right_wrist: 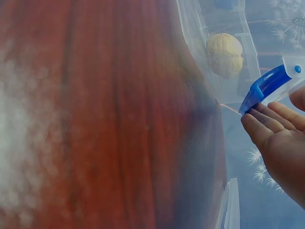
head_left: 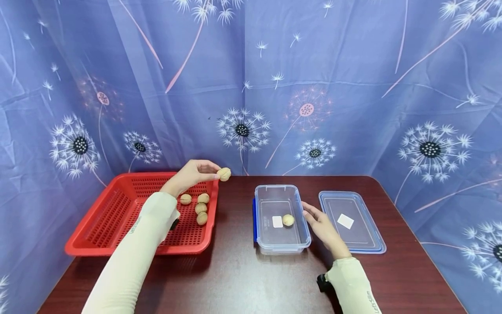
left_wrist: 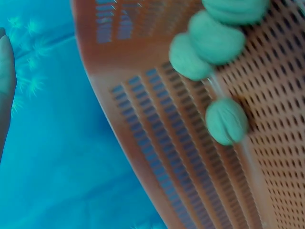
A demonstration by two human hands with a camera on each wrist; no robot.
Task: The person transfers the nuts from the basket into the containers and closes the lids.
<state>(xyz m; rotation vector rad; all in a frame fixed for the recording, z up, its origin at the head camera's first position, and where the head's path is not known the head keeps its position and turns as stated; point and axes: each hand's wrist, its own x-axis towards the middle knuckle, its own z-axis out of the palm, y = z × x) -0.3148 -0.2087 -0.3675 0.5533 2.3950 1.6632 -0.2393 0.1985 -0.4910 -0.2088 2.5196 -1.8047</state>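
My left hand (head_left: 192,175) pinches a walnut (head_left: 224,174) between fingertips and thumb, above the right rim of the red plastic basket (head_left: 98,251). Several walnuts (head_left: 201,208) lie in the basket's right part; the left wrist view shows some of these walnuts (left_wrist: 227,121) against the slotted wall. A clear plastic box (head_left: 283,247) stands right of the basket with one walnut (head_left: 288,220) and a white square label inside. Along the box's right side rests my right hand (head_left: 323,229), fingers extended. In the right wrist view its fingertips touch a blue latch (right_wrist: 267,87) hanging outward.
Right of the box, a clear lid (head_left: 364,237) with a blue-tinted rim and a white square label lies flat on the dark red wooden table (head_left: 235,279). Another blue latch (head_left: 255,220) hangs on the box's left side. A blue dandelion-print curtain (head_left: 353,109) surrounds the table's back and sides.
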